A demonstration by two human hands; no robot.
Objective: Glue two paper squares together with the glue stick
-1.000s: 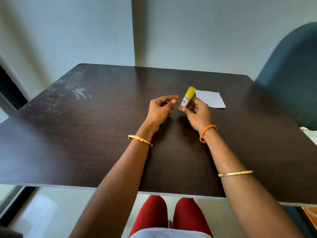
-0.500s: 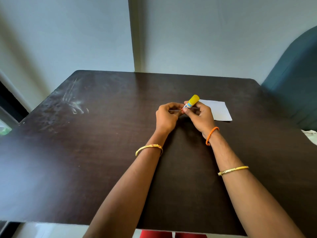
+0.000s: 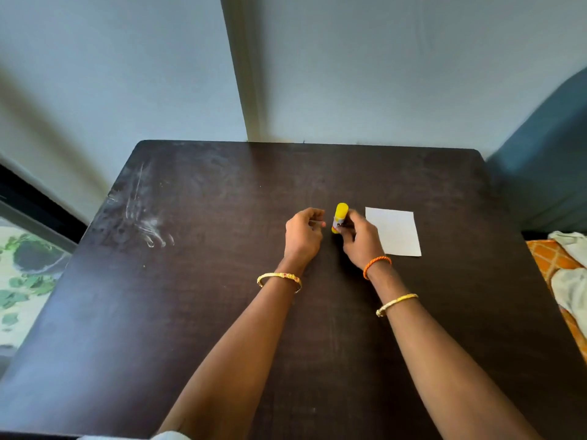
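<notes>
My right hand [image 3: 359, 238] grips a glue stick [image 3: 340, 215] with a yellow cap and holds it upright over the dark table [image 3: 197, 312], cap on top. My left hand [image 3: 301, 233] is just left of the stick, a small gap apart, its fingers curled toward the thumb with nothing visible in them. A white paper sheet [image 3: 395, 231] lies flat on the table right of my right hand. I see one sheet outline only; whether a second lies under it I cannot tell.
The table's back edge meets a pale wall. A teal chair back [image 3: 546, 166] stands at the right, with orange and white cloth [image 3: 565, 281] below it. White scuff marks [image 3: 143, 223] streak the table's left part.
My left hand has let go of the stick's lower end and drawn a little to the left. The stick now stands more upright. The camera has tilted down and back.
</notes>
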